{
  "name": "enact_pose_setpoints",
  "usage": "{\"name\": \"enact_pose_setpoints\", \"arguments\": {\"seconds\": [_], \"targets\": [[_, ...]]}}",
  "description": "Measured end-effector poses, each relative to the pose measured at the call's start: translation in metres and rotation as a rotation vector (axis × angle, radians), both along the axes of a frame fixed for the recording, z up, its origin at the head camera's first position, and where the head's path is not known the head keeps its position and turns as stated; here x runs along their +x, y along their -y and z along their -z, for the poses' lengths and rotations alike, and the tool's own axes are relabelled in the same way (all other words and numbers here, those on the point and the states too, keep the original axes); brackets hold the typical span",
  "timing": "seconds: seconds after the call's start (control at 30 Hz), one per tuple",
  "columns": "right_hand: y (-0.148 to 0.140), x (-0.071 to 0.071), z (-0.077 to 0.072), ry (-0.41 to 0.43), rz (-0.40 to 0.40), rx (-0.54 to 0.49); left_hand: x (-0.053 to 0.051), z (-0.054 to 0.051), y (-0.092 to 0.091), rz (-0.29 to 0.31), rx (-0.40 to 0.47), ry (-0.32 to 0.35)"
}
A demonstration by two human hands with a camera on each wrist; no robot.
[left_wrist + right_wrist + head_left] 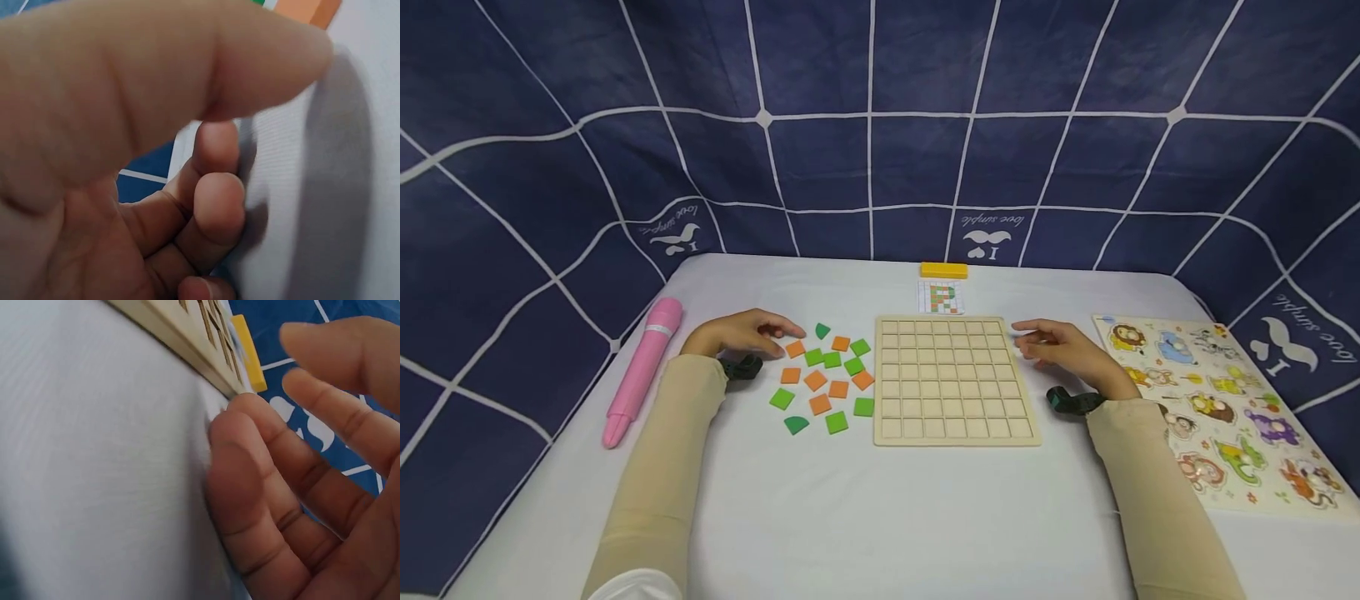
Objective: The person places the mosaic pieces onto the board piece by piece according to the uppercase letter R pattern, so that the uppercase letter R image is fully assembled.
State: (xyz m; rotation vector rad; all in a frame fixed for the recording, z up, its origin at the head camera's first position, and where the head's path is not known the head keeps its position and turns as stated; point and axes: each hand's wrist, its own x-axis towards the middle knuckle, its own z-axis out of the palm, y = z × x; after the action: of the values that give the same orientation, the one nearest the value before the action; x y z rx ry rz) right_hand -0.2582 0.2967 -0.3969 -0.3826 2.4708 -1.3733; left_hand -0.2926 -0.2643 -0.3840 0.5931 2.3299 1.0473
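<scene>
In the head view my left hand (741, 332) rests on the white table at the left edge of a loose group of tiles, its fingers relaxed and holding nothing. Nearest to it lies an orange square tile (794, 349); other orange squares, green square tiles (782, 398) and dark green quarter-round tiles (796, 425) are scattered to the right. A wooden grid board (955, 380) with vacant cells lies in the middle. Just off its right edge is my right hand (1071, 354), fingers loosely bent and nothing between them. The right wrist view shows the board's edge (181, 347) beside those fingers.
Behind the board lie a pattern card (941, 297) with a coloured grid figure and a yellow block (943, 270). A pink pen-shaped object (642, 371) lies far left. An animal picture puzzle board (1225, 417) is at the right, partly under the right forearm. A dark blue curtain (880, 158) surrounds the table.
</scene>
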Motion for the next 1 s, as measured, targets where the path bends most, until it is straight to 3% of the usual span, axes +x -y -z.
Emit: {"name": "enact_pose_setpoints", "arguments": {"seconds": [0.4,1.0], "targets": [[0.002,-0.001,0.01,-0.086,-0.016,0.111,-0.001,0.003,-0.003,-0.026,-0.035,0.008],[0.004,0.0,0.01,-0.117,-0.039,0.11,0.0,0.012,0.0,-0.143,-0.013,-0.085]]}}
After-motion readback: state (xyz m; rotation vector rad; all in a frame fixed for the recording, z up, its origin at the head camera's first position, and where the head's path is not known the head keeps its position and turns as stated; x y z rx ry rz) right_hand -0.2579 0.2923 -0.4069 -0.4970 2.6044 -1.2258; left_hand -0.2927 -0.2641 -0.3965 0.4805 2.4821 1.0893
